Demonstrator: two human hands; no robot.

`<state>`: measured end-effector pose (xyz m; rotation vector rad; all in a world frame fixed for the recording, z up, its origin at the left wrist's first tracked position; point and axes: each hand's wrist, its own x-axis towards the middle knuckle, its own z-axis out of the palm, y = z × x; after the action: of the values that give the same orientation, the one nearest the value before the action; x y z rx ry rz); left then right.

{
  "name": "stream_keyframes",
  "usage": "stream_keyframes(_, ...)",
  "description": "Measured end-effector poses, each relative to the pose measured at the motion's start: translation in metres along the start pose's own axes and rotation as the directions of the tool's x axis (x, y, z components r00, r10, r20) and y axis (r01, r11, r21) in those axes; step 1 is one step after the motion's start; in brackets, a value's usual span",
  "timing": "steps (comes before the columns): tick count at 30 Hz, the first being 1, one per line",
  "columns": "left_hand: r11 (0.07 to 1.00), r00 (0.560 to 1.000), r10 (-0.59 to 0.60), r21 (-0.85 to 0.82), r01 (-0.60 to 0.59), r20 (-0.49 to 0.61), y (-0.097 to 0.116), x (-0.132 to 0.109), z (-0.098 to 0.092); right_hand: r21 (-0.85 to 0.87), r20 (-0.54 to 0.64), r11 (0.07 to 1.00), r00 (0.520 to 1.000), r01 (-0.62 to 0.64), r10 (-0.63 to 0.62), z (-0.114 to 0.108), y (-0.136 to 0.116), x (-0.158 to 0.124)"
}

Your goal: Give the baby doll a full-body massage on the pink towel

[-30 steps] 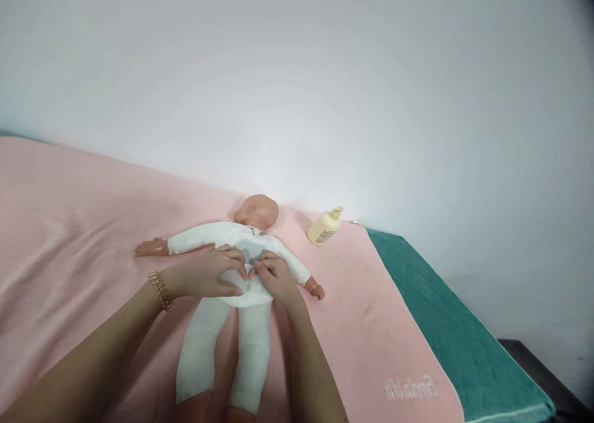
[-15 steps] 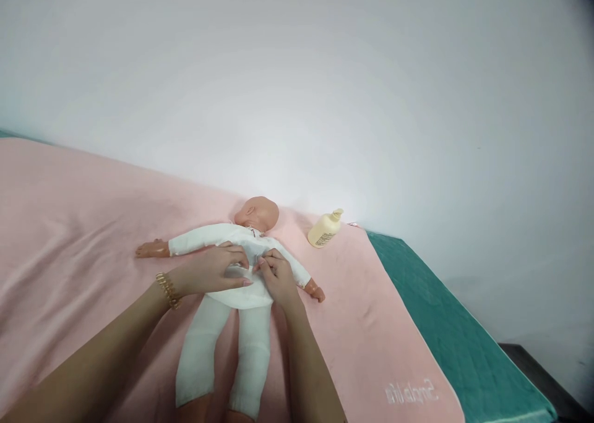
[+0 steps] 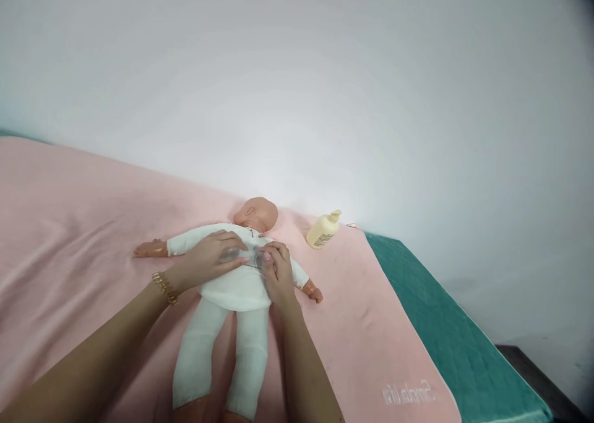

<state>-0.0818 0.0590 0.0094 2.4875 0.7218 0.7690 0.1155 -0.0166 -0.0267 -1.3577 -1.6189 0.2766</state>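
A baby doll (image 3: 236, 290) in white clothes lies on the bed, its bare head (image 3: 260, 214) turned to the left and its arms spread out. Across its torso is a thin, see-through greyish plastic piece (image 3: 253, 259); what exactly it is I cannot make out. My left hand (image 3: 216, 256), with a gold bracelet (image 3: 164, 288) at the wrist, has its fingers curled on the left end of this piece. At the right end, my right hand (image 3: 278, 274) pinches it between thumb and fingers. Both hands rest close against the doll, and their fingertips are partly hidden.
A pale yellow pump bottle (image 3: 323, 230) stands right of the doll's head, near the white wall (image 3: 297, 101). Pink cloth (image 3: 362, 330) lies under everything, with a green mattress edge (image 3: 445, 324) showing at the right. Something dark (image 3: 533, 367) is beyond the mattress.
Both hands have moved slightly up the doll's torso. The see-through piece now stretches flatter between them, and more of the white top shows below it.
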Motion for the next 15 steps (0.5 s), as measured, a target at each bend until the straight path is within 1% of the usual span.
stream_keyframes(1,1.000,0.999,-0.004,0.028,0.005,-0.034,-0.003,0.000,0.002,-0.002,0.011,1.000,1.000,0.009,-0.009,0.000,0.001,0.000)
stream_keyframes(3,0.995,0.999,-0.016,0.093,0.020,-0.043,-0.009,0.000,0.008,-0.021,0.073,1.000,0.997,0.006,-0.005,0.000,0.003,0.001)
stream_keyframes(6,0.985,0.999,-0.039,0.168,0.039,0.001,-0.015,0.000,0.020,-0.061,0.172,0.998,0.985,-0.012,0.022,0.001,0.006,0.003)
stream_keyframes(8,0.979,0.999,-0.049,0.197,0.044,0.023,-0.016,-0.001,0.026,-0.087,0.205,0.996,0.978,-0.026,0.044,0.002,0.008,0.004)
stream_keyframes(12,0.976,0.997,-0.067,0.212,0.057,0.039,-0.013,0.000,0.029,-0.134,0.233,0.991,0.971,-0.027,0.058,0.006,0.011,0.006)
stream_keyframes(15,0.976,0.997,-0.066,0.213,0.055,0.041,-0.013,0.000,0.028,-0.136,0.202,0.991,0.979,-0.013,0.040,0.008,0.011,0.005)
